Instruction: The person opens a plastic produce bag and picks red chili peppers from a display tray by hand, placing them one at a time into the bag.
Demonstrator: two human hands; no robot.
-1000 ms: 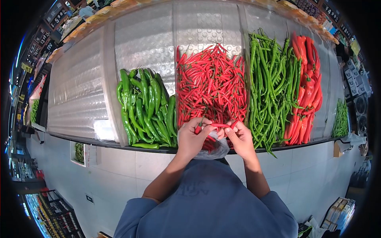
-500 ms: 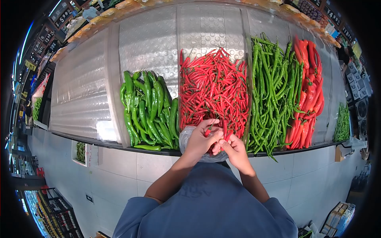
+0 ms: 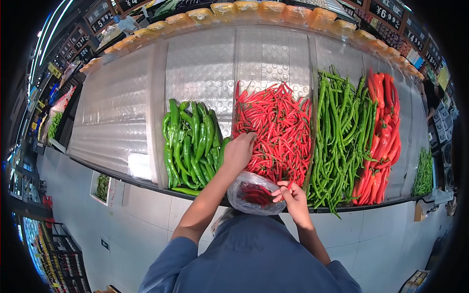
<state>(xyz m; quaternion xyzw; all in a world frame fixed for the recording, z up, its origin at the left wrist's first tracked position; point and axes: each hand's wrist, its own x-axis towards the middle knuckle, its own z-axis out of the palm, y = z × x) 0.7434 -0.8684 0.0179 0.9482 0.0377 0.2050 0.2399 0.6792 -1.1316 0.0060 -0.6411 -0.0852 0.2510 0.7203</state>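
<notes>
A heap of small red chilies (image 3: 276, 122) lies in the middle section of the display. My left hand (image 3: 239, 152) reaches over the heap's left edge, its fingertips bent down among the chilies; what they hold, if anything, is hidden. My right hand (image 3: 294, 198) is at the heap's front edge, pinching a red chili (image 3: 289, 185) beside the rim of a clear plastic bag. The bag (image 3: 235, 198) hangs open between my forearms at the display's front edge, with red chilies inside.
Green peppers (image 3: 195, 141) lie left of the heap. To its right are long green chilies (image 3: 339, 141) and large red peppers (image 3: 383, 139). Packed yellow trays (image 3: 246, 10) line the back edge. A person's arm (image 3: 430, 100) shows at the far right.
My hands have moved apart: the left up onto the chili heap, the right staying near the bag. The bag's mouth now shows. The view has tilted up, revealing more trays.
</notes>
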